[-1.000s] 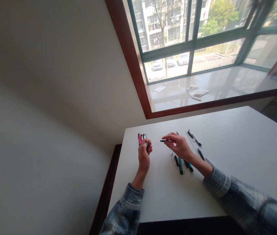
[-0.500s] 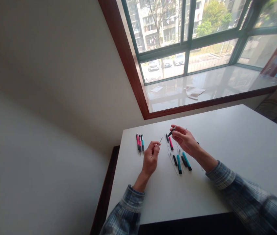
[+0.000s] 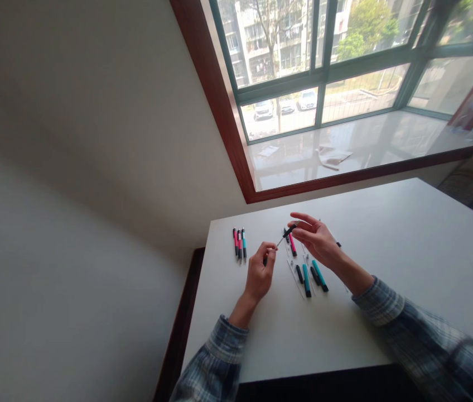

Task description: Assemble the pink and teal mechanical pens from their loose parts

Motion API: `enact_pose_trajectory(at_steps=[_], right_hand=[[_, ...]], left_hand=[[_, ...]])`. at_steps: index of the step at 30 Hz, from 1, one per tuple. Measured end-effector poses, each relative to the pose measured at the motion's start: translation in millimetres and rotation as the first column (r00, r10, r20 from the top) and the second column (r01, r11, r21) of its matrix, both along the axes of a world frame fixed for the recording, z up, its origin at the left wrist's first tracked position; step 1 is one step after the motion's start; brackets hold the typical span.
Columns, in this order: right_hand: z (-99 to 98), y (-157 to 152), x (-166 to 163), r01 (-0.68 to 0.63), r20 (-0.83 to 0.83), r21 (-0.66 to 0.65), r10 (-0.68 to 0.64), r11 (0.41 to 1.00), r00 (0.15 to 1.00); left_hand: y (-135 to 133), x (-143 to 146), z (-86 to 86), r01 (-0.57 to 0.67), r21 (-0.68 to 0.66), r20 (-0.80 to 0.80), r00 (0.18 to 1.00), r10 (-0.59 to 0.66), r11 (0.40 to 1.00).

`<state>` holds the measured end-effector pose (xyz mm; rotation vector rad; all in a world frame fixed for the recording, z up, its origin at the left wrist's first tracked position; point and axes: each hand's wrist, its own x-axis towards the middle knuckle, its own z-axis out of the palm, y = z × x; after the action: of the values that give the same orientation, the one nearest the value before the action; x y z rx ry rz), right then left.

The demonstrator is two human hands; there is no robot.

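My left hand (image 3: 260, 272) is closed with a thin pen refill (image 3: 279, 242) pinched in its fingertips. A small dark bit shows between these fingers, too small to name. My right hand (image 3: 319, 243) pinches a black pen part (image 3: 290, 229) between thumb and forefinger, its other fingers stretched out. The refill's upper end meets the lower end of the black part; whether it sits inside I cannot tell. Below the right hand lie teal barrels (image 3: 307, 281), black grips (image 3: 299, 273), thin refills (image 3: 295, 278) and a pink barrel (image 3: 292, 244), partly behind the hand.
Several whole pens (image 3: 239, 244), pink and teal with black ends, lie side by side at the left of the white table (image 3: 295, 346). Beyond the table are a wall and a red-brown window frame (image 3: 248, 192). A sheet of paper (image 3: 332, 156) lies on the sill.
My left hand has moved slightly right, and the refill now touches the black pen part. In my right hand that part has tilted and come a little lower.
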<state>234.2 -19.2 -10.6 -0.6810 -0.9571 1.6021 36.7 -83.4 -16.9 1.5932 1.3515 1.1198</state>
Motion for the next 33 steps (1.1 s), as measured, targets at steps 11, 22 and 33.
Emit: enact_pose_trajectory(at_steps=[11,22,33], right_hand=[[-0.9,-0.4,-2.0,-0.033,0.067,0.066,0.029,0.997,0.997],[-12.8,-1.9,-6.8,-0.117,0.196,0.145,0.088,0.983,0.977],[-17.8,-3.9,-12.1,-0.155,0.183,0.143,0.128,0.977,0.975]], left_hand=[[0.0,-0.1,5.5,-0.024,0.014,0.008,1.000,0.024,1.000],[-0.4,0.2,6.6,-0.017,0.055,-0.041,0.999,0.020,0.998],[0.5,-1.2,1.9,0.016,0.102,-0.120,0.993,-0.004,0.995]])
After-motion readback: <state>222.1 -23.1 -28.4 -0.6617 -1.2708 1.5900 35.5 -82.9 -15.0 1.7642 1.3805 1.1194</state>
